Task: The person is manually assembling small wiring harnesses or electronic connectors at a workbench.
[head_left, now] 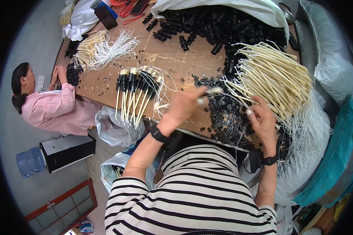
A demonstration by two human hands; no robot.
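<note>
My left hand (183,105) is closed on a cream-sheathed white wire (213,91) and holds it over a spread of small black plastic caps (223,113) on the wooden table (172,58). My right hand (263,121) rests at the edge of those caps, pinching a thin white wire end (248,111) beside a big bundle of cream and white wires (274,78). To the left of my left hand lies a row of finished wires with black connectors (137,84). What the right fingertips pinch besides the wire is too small to tell.
A heap of larger black connectors (219,23) spills from a white sack at the table's far side. Another wire bundle (100,49) lies at the far left, where a person in a pink shirt (51,105) works. Sacks (333,62) and a teal bag (333,164) crowd my right.
</note>
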